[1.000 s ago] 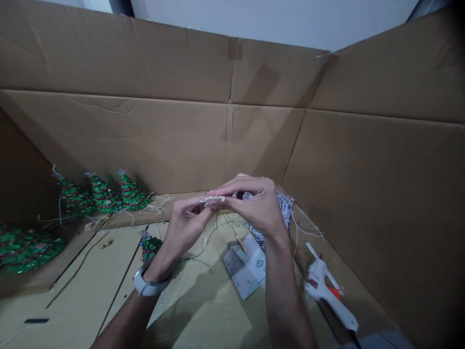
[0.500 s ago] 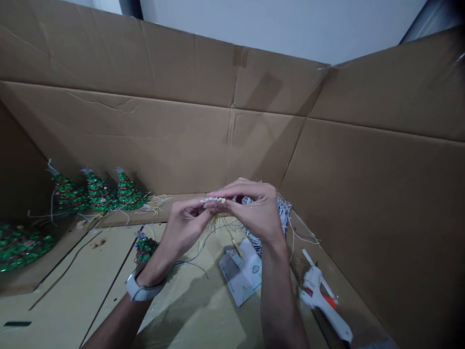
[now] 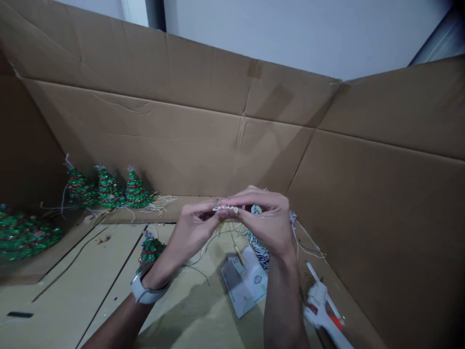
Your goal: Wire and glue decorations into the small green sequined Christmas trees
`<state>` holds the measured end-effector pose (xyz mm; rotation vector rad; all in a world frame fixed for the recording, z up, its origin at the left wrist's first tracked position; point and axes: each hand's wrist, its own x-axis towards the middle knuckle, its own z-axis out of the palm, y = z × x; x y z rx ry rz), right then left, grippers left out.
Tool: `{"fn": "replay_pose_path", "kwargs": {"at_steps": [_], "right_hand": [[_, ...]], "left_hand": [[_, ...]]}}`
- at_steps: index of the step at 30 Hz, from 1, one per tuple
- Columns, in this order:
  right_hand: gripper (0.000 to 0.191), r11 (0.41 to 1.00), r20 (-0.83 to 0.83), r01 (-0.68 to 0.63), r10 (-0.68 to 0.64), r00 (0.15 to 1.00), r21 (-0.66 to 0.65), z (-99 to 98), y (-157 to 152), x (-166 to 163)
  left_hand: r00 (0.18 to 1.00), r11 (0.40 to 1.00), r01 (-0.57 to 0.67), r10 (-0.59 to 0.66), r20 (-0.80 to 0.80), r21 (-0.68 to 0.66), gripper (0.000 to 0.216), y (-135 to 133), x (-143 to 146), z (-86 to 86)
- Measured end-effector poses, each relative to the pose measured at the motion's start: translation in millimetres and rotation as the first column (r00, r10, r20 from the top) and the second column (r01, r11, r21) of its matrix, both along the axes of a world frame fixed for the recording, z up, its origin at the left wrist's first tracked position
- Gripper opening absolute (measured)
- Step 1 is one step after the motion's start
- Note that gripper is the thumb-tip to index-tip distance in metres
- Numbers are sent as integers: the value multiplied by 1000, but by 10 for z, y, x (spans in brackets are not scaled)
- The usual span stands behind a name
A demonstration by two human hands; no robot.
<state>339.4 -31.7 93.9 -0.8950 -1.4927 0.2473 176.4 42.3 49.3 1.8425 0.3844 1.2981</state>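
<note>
Grip is the weak point here: your left hand (image 3: 192,228) and your right hand (image 3: 269,220) come together at the fingertips, pinching a small pale beaded strip (image 3: 225,209) from either end and holding it up above the cardboard tabletop (image 3: 83,257). The strip looks thin and your pinch is a narrow one, so a slight roll of the fingers or a damp slip could drop it among the clutter below. Thin loose wires (image 3: 227,230) hang from under your fingers, and their weight, or a tug on them, could twist the strip out of line. Just behind your right hand sits a bunch of twisted white cord (image 3: 263,247), and a strand could snag in it if you pull back carelessly. Your forearms pass close to a paper packet (image 3: 245,286) and a small green sequin tree (image 3: 150,251) beside your left wrist, so a wide elbow swing could knock either one. Off to the right, a white glue gun (image 3: 319,310) lies near your right arm; if it is hot, brushing against it could burn you. Three more trees (image 3: 109,191) stand along the cardboard back wall (image 3: 181,155), well away from your hands.
</note>
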Motion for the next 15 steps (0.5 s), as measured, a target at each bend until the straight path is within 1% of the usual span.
{"fn": "replay_pose_path", "kwargs": {"at_steps": [5, 9, 15], "right_hand": [[27, 1000, 1, -25, 25, 1000, 9, 2, -14, -7], [30, 999, 6, -37, 37, 999, 18, -3, -11, 6], [37, 998, 19, -61, 60, 998, 33, -10, -6, 39]], "left_hand": [[1000, 1000, 5, -5, -6, 10, 16, -24, -16, 30], [999, 1000, -8, 8, -31, 2, 15, -16, -22, 1], [999, 999, -7, 8, -47, 34, 18, -9, -18, -15]]}}
